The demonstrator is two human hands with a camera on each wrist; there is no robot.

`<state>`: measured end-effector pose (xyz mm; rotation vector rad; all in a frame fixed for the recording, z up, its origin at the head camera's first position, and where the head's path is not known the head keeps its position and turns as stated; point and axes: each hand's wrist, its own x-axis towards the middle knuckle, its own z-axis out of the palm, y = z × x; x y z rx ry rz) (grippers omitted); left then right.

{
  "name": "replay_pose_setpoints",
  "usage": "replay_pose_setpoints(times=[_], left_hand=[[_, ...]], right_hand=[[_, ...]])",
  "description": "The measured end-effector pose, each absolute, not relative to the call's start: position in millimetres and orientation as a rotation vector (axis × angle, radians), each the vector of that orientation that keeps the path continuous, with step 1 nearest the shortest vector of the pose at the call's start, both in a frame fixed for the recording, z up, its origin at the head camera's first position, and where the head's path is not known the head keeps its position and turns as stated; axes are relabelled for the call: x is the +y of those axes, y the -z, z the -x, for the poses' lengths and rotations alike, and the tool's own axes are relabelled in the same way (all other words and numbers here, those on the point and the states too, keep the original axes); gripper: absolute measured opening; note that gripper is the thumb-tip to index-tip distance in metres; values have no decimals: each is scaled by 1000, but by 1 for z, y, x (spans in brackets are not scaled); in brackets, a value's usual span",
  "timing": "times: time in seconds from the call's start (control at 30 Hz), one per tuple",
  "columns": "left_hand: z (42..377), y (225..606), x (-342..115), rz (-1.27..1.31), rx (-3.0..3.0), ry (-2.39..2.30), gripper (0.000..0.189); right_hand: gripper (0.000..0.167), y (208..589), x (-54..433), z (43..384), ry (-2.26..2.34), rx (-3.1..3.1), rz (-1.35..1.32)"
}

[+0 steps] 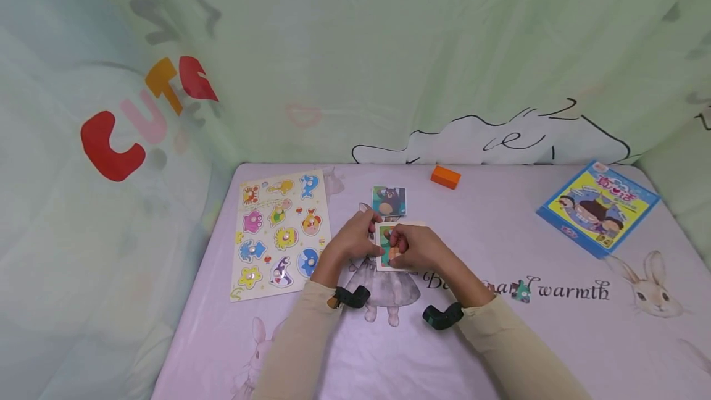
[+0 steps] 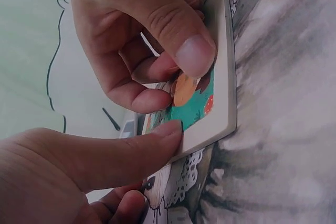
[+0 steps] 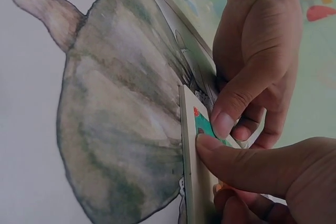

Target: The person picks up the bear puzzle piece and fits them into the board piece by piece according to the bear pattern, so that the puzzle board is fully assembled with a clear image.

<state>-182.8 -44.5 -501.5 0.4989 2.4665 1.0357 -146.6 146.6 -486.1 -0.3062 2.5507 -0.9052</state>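
Note:
A small jigsaw puzzle board (image 1: 401, 270) with a pale frame and a green picture lies mid-table under both hands. My left hand (image 1: 353, 238) holds its left side; in the left wrist view the thumb (image 2: 152, 148) lies on the frame and picture edge. The right hand (image 1: 419, 247) bends over the picture, with thumb and index finger pinching at a puzzle piece with an orange patch (image 2: 185, 90). That piece is partly covered by the fingers. Just behind the board lies a square bear picture card (image 1: 389, 201). A loose teal puzzle piece (image 1: 521, 291) lies to the right.
At the left lies a knob puzzle board (image 1: 266, 202) with sea animals. An orange block (image 1: 445, 177) sits at the back, and a blue and yellow box (image 1: 598, 208) at the right. A printed cloth covers the table, with fabric walls behind.

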Motion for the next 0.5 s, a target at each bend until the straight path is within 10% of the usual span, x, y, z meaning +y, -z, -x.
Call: replay_pose_setpoints(times=[0.5], left_hand=[[183,505,-44,-474,2476,-1028,66]], right_hand=[[33,487,147,147,895,2555,242]])
